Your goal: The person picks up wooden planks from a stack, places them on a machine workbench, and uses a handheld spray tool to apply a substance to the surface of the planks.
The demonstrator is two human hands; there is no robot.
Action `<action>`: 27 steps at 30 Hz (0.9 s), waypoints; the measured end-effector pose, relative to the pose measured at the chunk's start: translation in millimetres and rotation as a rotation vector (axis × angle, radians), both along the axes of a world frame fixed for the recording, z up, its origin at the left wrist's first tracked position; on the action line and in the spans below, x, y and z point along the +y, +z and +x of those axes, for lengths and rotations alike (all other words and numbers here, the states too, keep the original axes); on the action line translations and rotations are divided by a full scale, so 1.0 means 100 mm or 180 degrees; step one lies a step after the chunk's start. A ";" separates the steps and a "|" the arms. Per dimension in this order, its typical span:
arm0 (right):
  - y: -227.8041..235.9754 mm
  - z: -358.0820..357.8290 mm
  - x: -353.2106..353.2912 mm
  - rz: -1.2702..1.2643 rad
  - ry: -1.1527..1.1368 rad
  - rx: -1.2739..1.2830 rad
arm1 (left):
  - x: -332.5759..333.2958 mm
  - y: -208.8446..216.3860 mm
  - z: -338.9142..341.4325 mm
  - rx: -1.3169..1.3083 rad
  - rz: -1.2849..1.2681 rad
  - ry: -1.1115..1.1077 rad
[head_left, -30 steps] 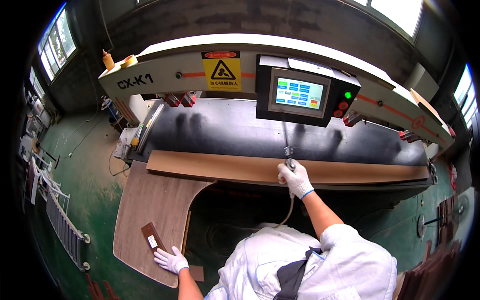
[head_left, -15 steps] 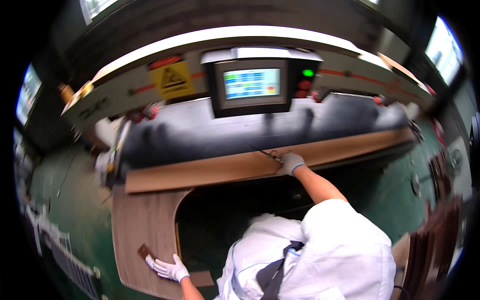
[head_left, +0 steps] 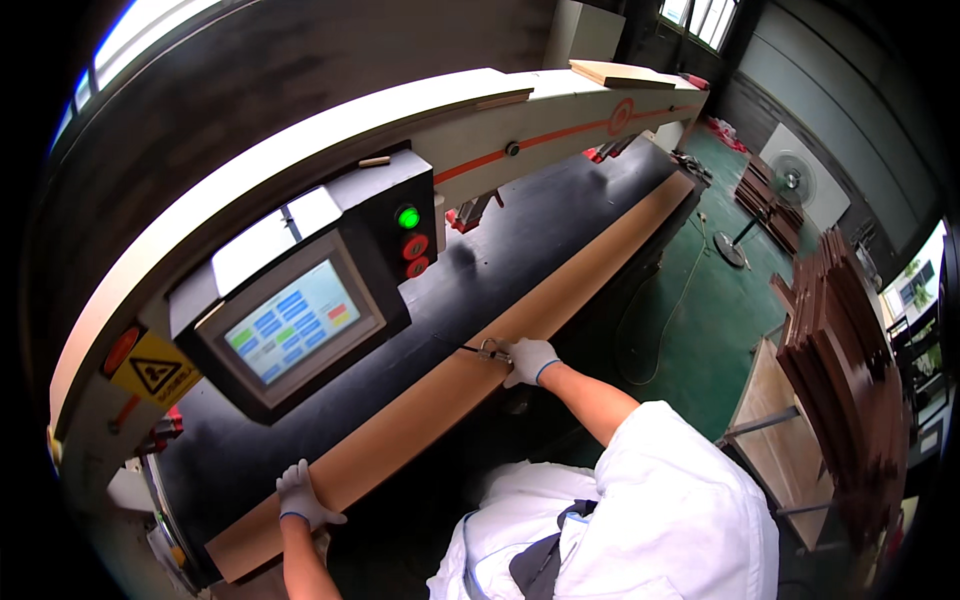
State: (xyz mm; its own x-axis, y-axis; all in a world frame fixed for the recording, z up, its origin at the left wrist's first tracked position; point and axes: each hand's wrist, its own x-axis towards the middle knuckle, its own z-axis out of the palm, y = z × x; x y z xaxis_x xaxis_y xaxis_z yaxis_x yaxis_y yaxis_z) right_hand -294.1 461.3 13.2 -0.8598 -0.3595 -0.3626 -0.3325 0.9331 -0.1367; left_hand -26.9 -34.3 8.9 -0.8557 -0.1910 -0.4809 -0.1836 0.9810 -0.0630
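A long, narrow tan board (head_left: 400, 430) lies along the front edge of a black machine table (head_left: 470, 275). My left hand (head_left: 300, 497), in a white glove, rests on the board's near-left end with fingers spread. Farther right, my gloved right hand (head_left: 530, 361) is at the board's front edge, its fingers partly curled. At its fingertips is a small metal tool (head_left: 488, 349) with looped parts and a thin dark tip pointing left. The fingers seem closed on its end, though the glove hides the grip.
A control box with a lit screen (head_left: 290, 320) and a green lamp (head_left: 408, 217) hangs from the machine's beam (head_left: 560, 120) over the table. At right stand stacked dark brown panels (head_left: 835, 330) and a floor fan (head_left: 790, 180); a cable (head_left: 680, 310) crosses the green floor.
My view has swung to the right. My left hand has left the wood-grain panel and small brown piece and now lies on the tan board. My right hand stays by the metal tool.
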 end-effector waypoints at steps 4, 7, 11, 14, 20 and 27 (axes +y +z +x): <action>-0.11 -0.36 0.02 -0.0050 0.0005 -0.0041 | 0.06 -0.03 -0.26 0.0549 -0.0170 -0.0083; -0.14 -0.72 0.10 0.0008 0.0043 -0.0011 | 0.20 0.07 -0.60 0.0405 0.0065 0.0039; -0.10 -1.21 0.14 0.0037 0.0050 0.0025 | 0.40 0.05 -0.89 0.0557 0.0405 0.0197; -0.13 -1.51 0.26 0.0151 -0.0011 -0.0052 | 0.63 0.02 -1.06 0.0845 0.0356 0.0041; -0.01 -1.68 0.46 0.0253 -0.0252 -0.0354 | 0.98 0.04 -1.40 0.0639 0.0694 0.0126; 0.20 -1.71 0.53 0.0586 -0.0403 -0.0658 | 1.31 -0.07 -1.57 0.1095 0.0920 0.0054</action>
State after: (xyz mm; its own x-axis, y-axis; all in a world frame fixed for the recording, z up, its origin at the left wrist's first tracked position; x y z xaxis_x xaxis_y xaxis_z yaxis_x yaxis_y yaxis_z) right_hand -465.2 514.0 33.5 -0.7947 -0.1662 -0.5837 -0.1947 0.9808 -0.0141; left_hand -184.2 96.7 2.1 -0.9731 -0.1060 -0.2046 -0.1621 0.9460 0.2808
